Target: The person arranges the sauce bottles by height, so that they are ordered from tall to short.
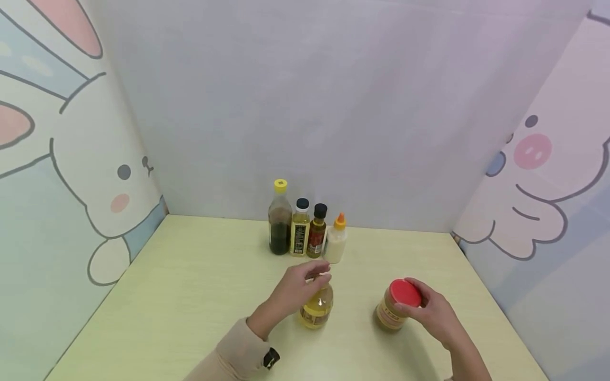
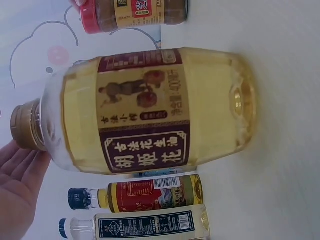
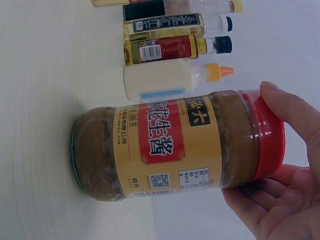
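Observation:
My left hand [image 1: 296,288] is at the top of a bottle of peanut oil [image 1: 317,309], with its fingers curled at the brown cap [image 2: 25,125]. Clear yellow oil fills most of that bottle, and its thumb-side contact is partly hidden. Over to the right, my right hand [image 1: 436,315] grips a jar of peanut butter [image 1: 389,313] by its red lid [image 3: 270,135]. In the right wrist view the thumb lies on one side of the lid and the fingers on the other. The jar's base is at or close to the tabletop.
Behind the hands stands a row: a dark-liquid bottle [image 1: 280,230] with a yellow cap, two smaller black-capped bottles [image 1: 299,235] and a white squeeze bottle [image 1: 335,246] with an orange tip. Cartoon-printed walls [image 1: 81,159] border the pale yellow table [image 1: 200,275].

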`<action>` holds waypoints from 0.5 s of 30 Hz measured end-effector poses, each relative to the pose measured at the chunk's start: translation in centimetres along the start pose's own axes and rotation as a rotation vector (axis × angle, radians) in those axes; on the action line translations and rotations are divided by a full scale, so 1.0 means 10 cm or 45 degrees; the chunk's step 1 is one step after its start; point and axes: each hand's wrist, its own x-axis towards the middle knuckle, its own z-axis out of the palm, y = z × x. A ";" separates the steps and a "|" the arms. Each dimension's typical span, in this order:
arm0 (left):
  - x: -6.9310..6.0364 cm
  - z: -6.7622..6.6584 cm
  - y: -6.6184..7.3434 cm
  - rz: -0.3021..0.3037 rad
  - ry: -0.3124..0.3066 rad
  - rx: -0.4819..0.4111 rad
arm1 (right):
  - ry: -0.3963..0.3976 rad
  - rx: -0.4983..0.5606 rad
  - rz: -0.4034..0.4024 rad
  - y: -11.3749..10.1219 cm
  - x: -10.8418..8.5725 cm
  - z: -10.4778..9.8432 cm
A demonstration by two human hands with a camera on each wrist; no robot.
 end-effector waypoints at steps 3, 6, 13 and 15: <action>-0.11 0.02 0.02 0.023 0.018 0.067 | 0.003 0.000 0.007 0.00 0.00 0.00; -0.17 0.04 0.01 0.047 0.057 0.114 | 0.007 0.004 0.009 0.01 0.00 0.00; -0.23 0.07 -0.05 0.011 0.131 0.114 | 0.014 0.014 -0.010 0.00 0.00 0.01; -0.24 0.07 -0.05 0.016 0.146 0.111 | 0.014 0.015 -0.010 0.00 0.00 0.00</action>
